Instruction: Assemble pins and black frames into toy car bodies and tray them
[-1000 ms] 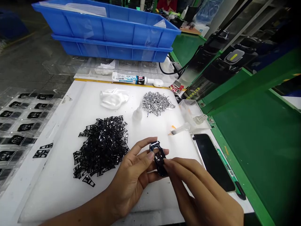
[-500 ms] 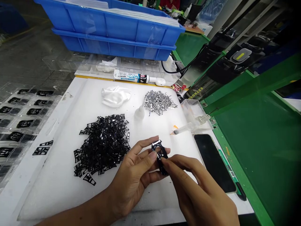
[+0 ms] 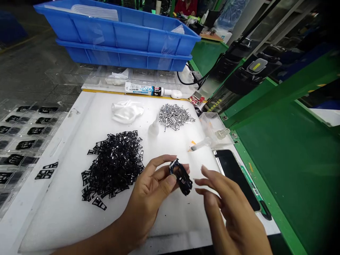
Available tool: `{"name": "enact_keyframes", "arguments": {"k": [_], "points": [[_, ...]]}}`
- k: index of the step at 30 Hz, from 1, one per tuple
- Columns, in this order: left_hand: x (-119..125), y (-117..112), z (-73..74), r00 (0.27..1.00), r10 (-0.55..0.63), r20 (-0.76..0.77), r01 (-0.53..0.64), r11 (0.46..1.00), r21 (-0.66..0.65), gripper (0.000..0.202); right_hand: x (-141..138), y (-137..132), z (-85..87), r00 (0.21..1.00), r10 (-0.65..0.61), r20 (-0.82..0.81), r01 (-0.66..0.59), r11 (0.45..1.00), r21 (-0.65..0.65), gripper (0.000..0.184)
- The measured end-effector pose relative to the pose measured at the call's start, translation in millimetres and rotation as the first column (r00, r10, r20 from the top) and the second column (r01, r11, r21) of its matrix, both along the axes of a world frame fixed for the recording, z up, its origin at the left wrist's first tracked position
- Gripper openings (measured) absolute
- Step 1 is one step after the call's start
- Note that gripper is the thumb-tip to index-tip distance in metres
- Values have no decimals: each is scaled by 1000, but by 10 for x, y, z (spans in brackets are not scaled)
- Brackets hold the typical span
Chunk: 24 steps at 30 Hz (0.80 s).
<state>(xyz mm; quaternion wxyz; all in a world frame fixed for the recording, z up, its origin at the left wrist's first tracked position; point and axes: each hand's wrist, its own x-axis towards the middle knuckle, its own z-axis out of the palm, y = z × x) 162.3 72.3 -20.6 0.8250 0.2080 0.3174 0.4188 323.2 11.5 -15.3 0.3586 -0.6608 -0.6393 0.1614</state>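
Observation:
Between the thumb and fingers of my left hand (image 3: 151, 193) is a glossy black plastic part (image 3: 181, 178) with a round opening at its upper end. It is tilted above the white work mat (image 3: 127, 223). Just right of it, my right hand (image 3: 228, 202) is apart from the part, fingers spread, holding nothing. Left of my left hand lies a heap of small black frame pieces (image 3: 114, 163). Beyond the hands is a pile of small silvery pieces (image 3: 175, 116). A small translucent bottle (image 3: 153, 129) stands between the two heaps.
A syringe (image 3: 200, 144), clear box (image 3: 216, 129) and phone (image 3: 236, 179) lie to the right. At the back are a glue tube (image 3: 143, 89), white cloth (image 3: 127, 111) and stacked blue bins (image 3: 122, 39). Clear trays (image 3: 23, 131) with black parts stand left. A green panel (image 3: 289, 152) borders the right.
My right hand has let go of the black part and moved off to the right, its fingers spreading. My left hand still holds the part, now turned slightly. The view has shifted a little.

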Motion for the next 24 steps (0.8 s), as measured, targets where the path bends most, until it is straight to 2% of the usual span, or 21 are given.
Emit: {"name": "enact_keyframes", "arguments": {"k": [1, 2, 4, 5, 6, 8, 11, 13, 15, 16, 18, 20, 22, 24], "points": [[-5, -11, 4, 1000, -15, -22, 16, 999, 49, 27, -1, -2, 21, 989, -56, -134, 47, 996, -74, 38], [-8, -25, 5, 998, -43, -44, 47, 994, 95, 25, -6, 4, 42, 959, -85, -270, 43, 986, -159, 36], [-2, -70, 2, 990, -67, -124, 90, 979, 185, 20, -23, 34, 76, 873, -102, -477, -43, 958, -285, 31], [8, -102, -5, 981, -42, -189, 86, 968, 234, 18, -32, 50, 87, 848, -117, -517, -64, 946, -319, 29], [23, -140, -15, 964, 12, -264, 66, 957, 283, 17, -38, 63, 91, 847, -141, -513, -45, 942, -334, 27], [61, -228, -44, 914, 141, -379, 0, 937, 349, 24, -39, 68, 84, 892, -194, -408, 70, 951, -300, 25], [100, -349, -91, 899, 229, -374, -96, 934, 343, 45, -19, 34, 50, 957, -195, -215, 158, 971, -179, 22], [94, -390, -106, 882, 249, -400, -92, 924, 372, 47, -8, -1, 29, 979, -161, -129, 146, 982, -120, 19], [64, -387, -107, 831, 270, -485, -22, 889, 457, 36, -12, -33, 14, 992, -116, -44, 114, 993, -28, 14], [45, -370, -103, 821, 256, -510, 40, 865, 499, 31, -19, -47, 8, 995, -100, 3, 100, 995, 32, 13], [12, -319, -95, 847, 233, -478, 116, 797, 593, 29, -36, -67, -6, 993, -83, 86, 70, 987, 147, 15], [-6, -264, -89, 885, 272, -378, 101, 681, 726, 35, -41, -76, -29, 991, -67, 118, 36, 968, 249, 22], [-12, -227, -86, 889, 357, -286, 53, 540, 840, 41, -21, -79, -62, 993, -22, 115, -17, 945, 327, 27], [-20, -216, -90, 891, 380, -249, 54, 455, 889, 41, 26, -82, -104, 994, 48, 101, -83, 925, 371, 29]]}}
